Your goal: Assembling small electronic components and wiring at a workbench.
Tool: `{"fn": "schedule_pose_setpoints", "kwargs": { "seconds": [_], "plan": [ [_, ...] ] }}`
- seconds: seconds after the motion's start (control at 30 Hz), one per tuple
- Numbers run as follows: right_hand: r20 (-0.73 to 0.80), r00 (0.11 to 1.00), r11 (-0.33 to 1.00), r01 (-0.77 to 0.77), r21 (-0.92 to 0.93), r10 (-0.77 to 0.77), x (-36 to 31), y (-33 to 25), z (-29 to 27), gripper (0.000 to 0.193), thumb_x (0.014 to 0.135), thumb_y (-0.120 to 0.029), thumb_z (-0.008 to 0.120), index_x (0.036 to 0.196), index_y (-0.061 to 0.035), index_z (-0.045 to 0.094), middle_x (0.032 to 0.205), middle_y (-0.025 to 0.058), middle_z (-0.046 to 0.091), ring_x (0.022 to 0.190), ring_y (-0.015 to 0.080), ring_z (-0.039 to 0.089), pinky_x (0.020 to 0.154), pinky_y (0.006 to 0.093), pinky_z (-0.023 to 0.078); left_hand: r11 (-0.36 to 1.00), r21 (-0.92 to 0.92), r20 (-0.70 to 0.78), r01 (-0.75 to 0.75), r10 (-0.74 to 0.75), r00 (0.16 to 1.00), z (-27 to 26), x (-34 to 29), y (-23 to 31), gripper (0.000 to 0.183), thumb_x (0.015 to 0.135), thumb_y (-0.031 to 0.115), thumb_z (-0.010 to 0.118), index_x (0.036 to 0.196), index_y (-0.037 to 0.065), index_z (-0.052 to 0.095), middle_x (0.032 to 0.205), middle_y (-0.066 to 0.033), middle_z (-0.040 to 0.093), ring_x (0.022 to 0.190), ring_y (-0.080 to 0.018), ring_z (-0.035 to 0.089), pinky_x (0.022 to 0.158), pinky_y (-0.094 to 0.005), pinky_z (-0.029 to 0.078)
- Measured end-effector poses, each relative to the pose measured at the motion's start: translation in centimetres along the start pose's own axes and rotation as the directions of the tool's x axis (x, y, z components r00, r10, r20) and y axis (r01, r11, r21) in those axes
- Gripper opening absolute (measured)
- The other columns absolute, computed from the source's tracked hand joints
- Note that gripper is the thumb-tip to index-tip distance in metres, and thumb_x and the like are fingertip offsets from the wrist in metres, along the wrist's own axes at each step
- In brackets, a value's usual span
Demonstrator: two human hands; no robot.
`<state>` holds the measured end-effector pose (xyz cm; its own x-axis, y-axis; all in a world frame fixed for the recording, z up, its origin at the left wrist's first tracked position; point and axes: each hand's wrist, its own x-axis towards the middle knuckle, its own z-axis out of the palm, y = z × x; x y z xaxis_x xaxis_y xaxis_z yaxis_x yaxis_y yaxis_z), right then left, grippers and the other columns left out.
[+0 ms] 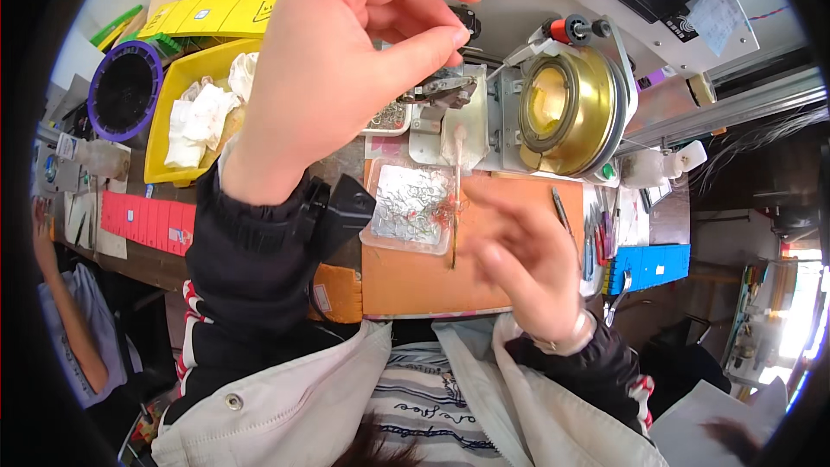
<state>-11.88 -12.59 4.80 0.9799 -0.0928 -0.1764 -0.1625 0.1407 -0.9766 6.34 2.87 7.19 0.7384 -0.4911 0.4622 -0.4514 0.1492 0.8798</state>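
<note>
Up close, the left hand pinches thumb to forefinger, anything held too fine to see. Below it, the blurred right hand seems to grip a thin cotton-tipped stick over the clear tray of small wire springs, kept within reach.

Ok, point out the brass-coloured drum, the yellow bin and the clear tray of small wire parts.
brass-coloured drum [562, 108], head view, on its round front face.
yellow bin [164, 134], head view, on its left wall.
clear tray [408, 203], head view, on the tray's floor among the wire parts.
</note>
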Motion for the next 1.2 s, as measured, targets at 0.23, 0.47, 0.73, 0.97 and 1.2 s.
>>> {"fn": "schedule_pose_setpoints", "kwargs": {
  "seconds": [0.23,0.47,0.73,0.97,1.2],
  "plan": [
    [-0.401,0.906,0.765,0.158,0.624,0.139,8.5,2.1,4.0,0.028,0.098,-0.028,0.065,0.119,-0.0109,0.060,0.084,-0.0091,0.049,0.062,0.0021,0.037,0.051,0.0202,0.026,1.000,0.005,0.017,0.027,-0.028,0.999,-0.8,0.0,0.5,0.027,0.085,-0.007,0.064,0.112,-0.001,0.061,0.092,-0.0048,0.066,0.080,-0.0121,0.068,0.075,-0.0225,0.053],
    [-0.385,0.916,0.777,0.159,0.609,0.114,10.1,0.9,4.3,0.020,0.099,-0.024,0.064,0.113,-0.0098,0.063,0.081,-0.0091,0.049,0.061,0.0017,0.036,0.051,0.0195,0.026,0.987,-0.077,0.087,0.139,-0.132,0.987,-0.3,0.5,-0.6,0.024,0.086,-0.006,0.063,0.110,-0.001,0.061,0.092,-0.0048,0.066,0.081,-0.0126,0.069,0.075,-0.0227,0.053],
    [-0.521,0.815,0.830,0.460,0.314,-0.254,8.8,4.3,4.6,0.011,0.102,-0.018,0.058,0.102,-0.0071,0.057,0.076,-0.0052,0.051,0.058,0.0024,0.039,0.050,0.0196,0.030,0.993,0.090,0.071,0.080,-0.086,0.994,-0.2,0.8,-1.8,0.020,0.086,-0.005,0.066,0.106,-0.001,0.062,0.091,-0.0035,0.067,0.081,-0.0110,0.068,0.074,-0.0225,0.053],
    [-0.513,0.743,0.813,0.566,0.138,-0.430,10.6,1.3,4.4,0.008,0.106,-0.013,0.047,0.107,-0.0047,0.046,0.082,0.0023,0.055,0.055,0.0063,0.047,0.049,0.0198,0.039,0.987,-0.034,0.120,0.156,-0.151,0.981,0.0,0.7,-1.8,0.020,0.087,-0.006,0.064,0.106,-0.001,0.062,0.092,-0.0040,0.067,0.081,-0.0113,0.068,0.071,-0.0211,0.053],
    [-0.235,0.931,0.908,0.336,0.249,-0.280,6.2,4.2,2.1,0.003,0.106,-0.008,0.043,0.106,-0.0054,0.042,0.075,0.0022,0.051,0.050,0.0055,0.041,0.046,0.0200,0.036,0.991,0.129,0.073,0.035,-0.045,0.996,0.6,0.8,-2.7,0.014,0.082,-0.002,0.070,0.095,0.000,0.065,0.087,-0.0029,0.070,0.083,-0.0092,0.068,0.075,-0.0230,0.052]
  ]
}}
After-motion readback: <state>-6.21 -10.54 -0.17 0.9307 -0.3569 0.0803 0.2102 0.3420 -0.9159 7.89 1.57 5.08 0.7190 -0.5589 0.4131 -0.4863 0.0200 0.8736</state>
